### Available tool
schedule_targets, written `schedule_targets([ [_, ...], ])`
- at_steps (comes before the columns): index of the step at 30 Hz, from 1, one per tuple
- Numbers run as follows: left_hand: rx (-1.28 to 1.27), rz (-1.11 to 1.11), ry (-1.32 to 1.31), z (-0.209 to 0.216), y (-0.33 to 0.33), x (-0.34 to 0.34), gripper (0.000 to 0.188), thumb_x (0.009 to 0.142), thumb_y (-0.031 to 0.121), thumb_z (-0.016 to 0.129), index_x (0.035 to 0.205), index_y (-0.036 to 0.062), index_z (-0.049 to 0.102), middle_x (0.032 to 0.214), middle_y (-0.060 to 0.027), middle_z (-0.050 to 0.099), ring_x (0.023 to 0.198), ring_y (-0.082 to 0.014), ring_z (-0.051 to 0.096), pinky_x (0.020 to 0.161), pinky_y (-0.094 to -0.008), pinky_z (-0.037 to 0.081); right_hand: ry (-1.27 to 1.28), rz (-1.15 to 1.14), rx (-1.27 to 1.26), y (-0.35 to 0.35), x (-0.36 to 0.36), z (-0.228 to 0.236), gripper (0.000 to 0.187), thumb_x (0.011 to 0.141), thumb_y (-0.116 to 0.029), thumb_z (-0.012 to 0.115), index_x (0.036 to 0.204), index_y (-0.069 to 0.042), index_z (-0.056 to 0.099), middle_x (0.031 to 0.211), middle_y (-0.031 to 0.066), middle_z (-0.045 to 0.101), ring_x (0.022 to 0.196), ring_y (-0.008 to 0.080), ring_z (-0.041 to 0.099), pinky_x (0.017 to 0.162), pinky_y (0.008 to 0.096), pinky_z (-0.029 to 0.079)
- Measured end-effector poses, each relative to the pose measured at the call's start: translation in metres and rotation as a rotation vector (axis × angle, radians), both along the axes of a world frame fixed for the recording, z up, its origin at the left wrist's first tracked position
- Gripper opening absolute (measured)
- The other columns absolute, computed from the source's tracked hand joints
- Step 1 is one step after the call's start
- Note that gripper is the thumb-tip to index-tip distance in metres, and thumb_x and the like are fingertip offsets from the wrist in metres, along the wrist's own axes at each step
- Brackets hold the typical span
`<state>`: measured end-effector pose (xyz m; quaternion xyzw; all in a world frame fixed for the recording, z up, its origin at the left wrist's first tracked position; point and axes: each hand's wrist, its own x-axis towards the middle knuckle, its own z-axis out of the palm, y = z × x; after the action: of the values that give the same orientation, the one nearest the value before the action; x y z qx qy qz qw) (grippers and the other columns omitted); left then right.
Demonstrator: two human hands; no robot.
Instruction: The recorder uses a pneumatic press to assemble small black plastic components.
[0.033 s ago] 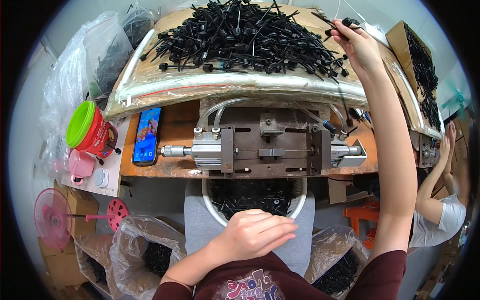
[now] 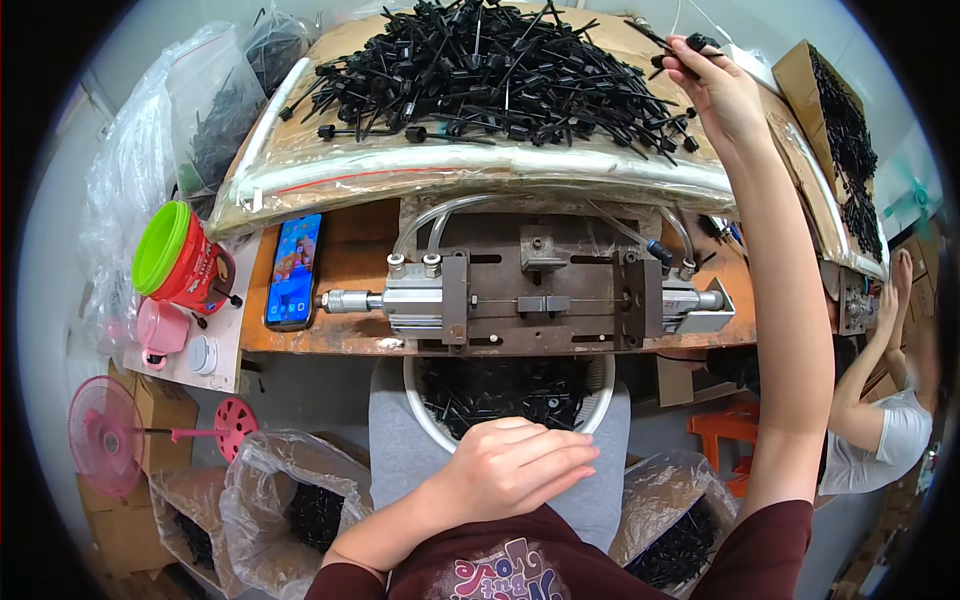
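Pinching a black stemmed part [image 2: 697, 43] between thumb and fingers, the right hand [image 2: 728, 100] reaches far forward over the right side of a raised tray. The part sits at the fingertips, above the tray's far right area; the fingers cover some of it, so whether more than one is held cannot be told. Just to its left spreads a big pile [image 2: 470, 90] of similar black parts, heaped on the tray, whose near edge is a white padded rim [image 2: 480, 164] under clear film. To the right, a cardboard box [image 2: 797, 82] holds more black pieces.

Nearer the person, a metal fixture [image 2: 495, 268] with cylinders and clear tubes stands on the wooden bench [image 2: 355, 245], a lit phone [image 2: 292, 272] lying to its left. Below the bench edge, a white basket [image 2: 602, 395] contains black pieces. The left hand [image 2: 515, 465] hangs by the basket's near rim, fingers together and loosely bent; its palm is hidden, so whether it holds anything cannot be told.

Further left stand a red tub [image 2: 207, 275] with a green rim and a pink cup [image 2: 165, 328]. At far right, another person [image 2: 885, 440] has both arms raised.
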<state>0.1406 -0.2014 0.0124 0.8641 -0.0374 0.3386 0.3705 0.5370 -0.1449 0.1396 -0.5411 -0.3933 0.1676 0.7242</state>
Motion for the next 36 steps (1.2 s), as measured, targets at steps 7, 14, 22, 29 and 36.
schedule_targets([
  [7,-0.195,0.151,-0.099,0.003,0.007,-0.004,0.025,0.076,-0.003,0.076,0.101,-0.0018,0.071,0.102,-0.0160,0.072,0.082,-0.0219,0.072,0.073,-0.0295,0.059,-0.337,-0.201,-0.032,-0.059,-0.133,-0.015,0.024,0.077,0.002,0.070,0.101,-0.002,0.068,0.093,0.0112,0.066,0.088,0.0217,0.066,0.076,0.0311,0.053],
  [14,-0.946,0.074,-0.135,0.012,0.010,0.005,0.047,0.080,-0.008,0.072,0.124,-0.0055,0.059,0.131,-0.0184,0.052,0.113,-0.0230,0.061,0.086,-0.0317,0.060,-1.004,-0.231,-0.005,-0.118,-0.235,-0.089,0.046,0.065,0.015,0.061,0.108,0.001,0.071,0.108,0.0192,0.067,0.090,0.0304,0.069,0.076,0.0349,0.057],
  [22,-0.478,0.309,-0.103,0.005,0.014,0.005,0.038,0.070,-0.001,0.084,0.105,-0.0014,0.070,0.100,-0.0110,0.065,0.084,-0.0169,0.068,0.073,-0.0271,0.060,-0.904,-0.168,0.034,-0.128,-0.259,-0.134,0.047,0.066,0.009,0.065,0.113,0.008,0.066,0.119,0.0238,0.063,0.090,0.0328,0.069,0.076,0.0372,0.058],
  [29,-0.364,0.312,-0.025,0.007,0.014,0.007,0.038,0.069,0.000,0.085,0.104,-0.0005,0.071,0.094,-0.0095,0.066,0.078,-0.0140,0.066,0.067,-0.0256,0.058,-0.889,-0.197,-0.027,-0.140,-0.255,-0.141,0.042,0.070,0.006,0.066,0.112,0.005,0.068,0.119,0.0227,0.064,0.092,0.0310,0.069,0.077,0.0361,0.058],
  [36,-0.291,0.263,0.009,0.011,0.009,0.013,0.041,0.067,0.000,0.085,0.105,0.0008,0.071,0.093,-0.0084,0.065,0.073,-0.0135,0.063,0.063,-0.0257,0.054,-0.977,-0.250,-0.069,-0.147,-0.252,-0.145,0.039,0.075,-0.001,0.066,0.113,0.007,0.067,0.116,0.0238,0.064,0.089,0.0309,0.070,0.074,0.0353,0.059],
])
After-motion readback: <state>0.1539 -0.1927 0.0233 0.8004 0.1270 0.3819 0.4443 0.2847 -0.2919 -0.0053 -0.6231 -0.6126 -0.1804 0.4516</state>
